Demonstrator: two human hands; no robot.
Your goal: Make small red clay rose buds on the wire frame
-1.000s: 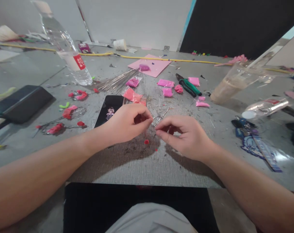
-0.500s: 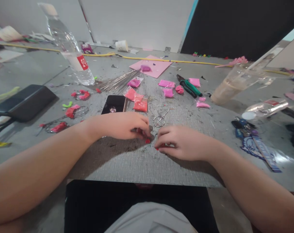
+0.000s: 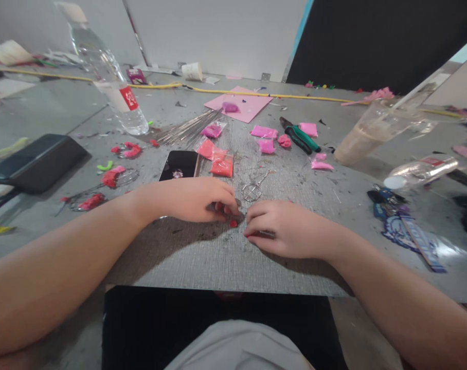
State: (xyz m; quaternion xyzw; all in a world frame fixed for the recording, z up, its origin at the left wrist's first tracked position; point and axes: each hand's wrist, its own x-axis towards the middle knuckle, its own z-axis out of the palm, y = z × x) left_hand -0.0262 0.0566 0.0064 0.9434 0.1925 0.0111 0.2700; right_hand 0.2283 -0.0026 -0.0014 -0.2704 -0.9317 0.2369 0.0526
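Observation:
My left hand (image 3: 210, 201) is over the grey table, fingers curled and closed, with a small red piece of modelling clay (image 3: 233, 224) at its fingertips. Opposite it, my right hand (image 3: 277, 227) pinches a tiny bit of red clay (image 3: 248, 236), mostly hidden by thumb and fingers. A narrow gap parts the two hands. Just beyond them lies a bent wire frame (image 3: 251, 192). Bags of orange-red clay (image 3: 221, 163) and a phone (image 3: 178, 165) lie behind my left hand.
A tall water bottle (image 3: 120, 97) and a black box-like object (image 3: 44, 160) stand left, near wire shapes with red clay (image 3: 110, 177). Thin wires (image 3: 187, 127), pink clay bags (image 3: 263, 132) and green-handled pliers (image 3: 301, 136) lie farther back. At right are a drink cup (image 3: 359, 136), a lying bottle (image 3: 422, 172) and keys (image 3: 388, 198).
My right fingers have drawn closer together around the red bit. My left hand has hardly moved, and the whole view has shifted very slightly.

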